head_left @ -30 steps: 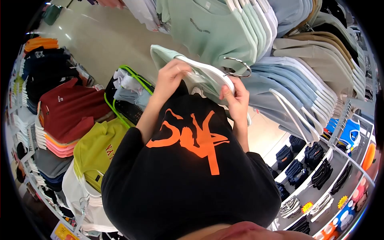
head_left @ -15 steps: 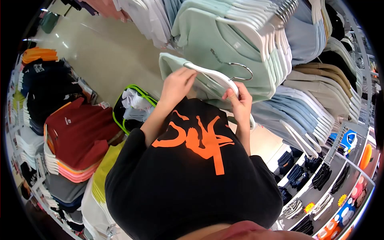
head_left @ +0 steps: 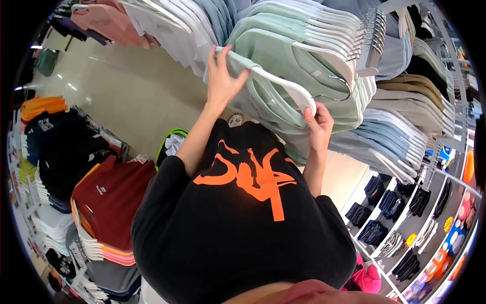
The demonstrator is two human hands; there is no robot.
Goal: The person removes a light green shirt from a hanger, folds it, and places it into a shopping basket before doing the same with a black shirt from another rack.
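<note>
A white hanger [head_left: 284, 85] with a metal hook carries a pale green shirt [head_left: 243, 96] in front of a rack row of similar pale green shirts [head_left: 273, 43]. My right hand [head_left: 319, 124] pinches the hanger's right end, thumb on the near side. My left hand [head_left: 221, 78] is at the shirt's left shoulder, its fingers spread and touching the fabric near the hanger's other end. The hook points right, off the rail, beside the hanging shirts.
Dark red shirts [head_left: 114, 197] and black shirts [head_left: 68, 152] hang at the left. A green-edged basket [head_left: 169, 144] stands on the floor. Blue-grey shirts [head_left: 390, 134] hang at the right, above shelves of folded clothes [head_left: 390, 202]. White shirts [head_left: 172, 30] hang at the top.
My left hand has moved up along the hanger to the shirt's shoulder and its fingers have spread. My right hand and the hanger have shifted slightly right. The view has shifted too.
</note>
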